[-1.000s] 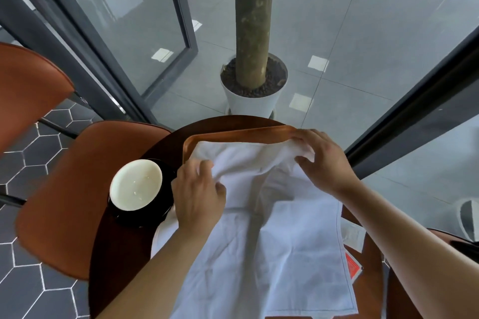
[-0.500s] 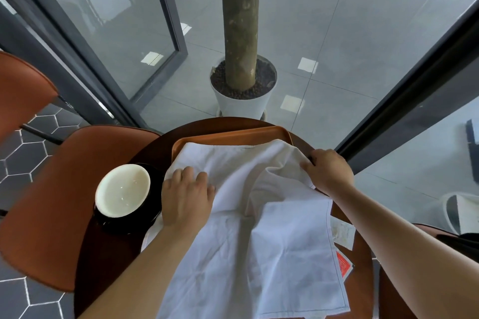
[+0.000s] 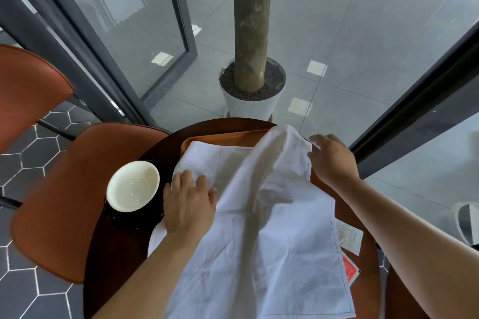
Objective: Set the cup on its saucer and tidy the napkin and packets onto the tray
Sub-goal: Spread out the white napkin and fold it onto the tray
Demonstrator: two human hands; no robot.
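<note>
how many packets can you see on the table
2. A white packet lies by the napkin's right edge; a red packet sits just nearer the person, half tucked beneath it. The napkin could hide more.

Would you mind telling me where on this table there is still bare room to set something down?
Bare wood shows on the table near the left edge, between the black saucer and the left forearm, and a thin strip right of the packets. The napkin blankets the tray and the middle, with the left hand and right hand on it.
</note>
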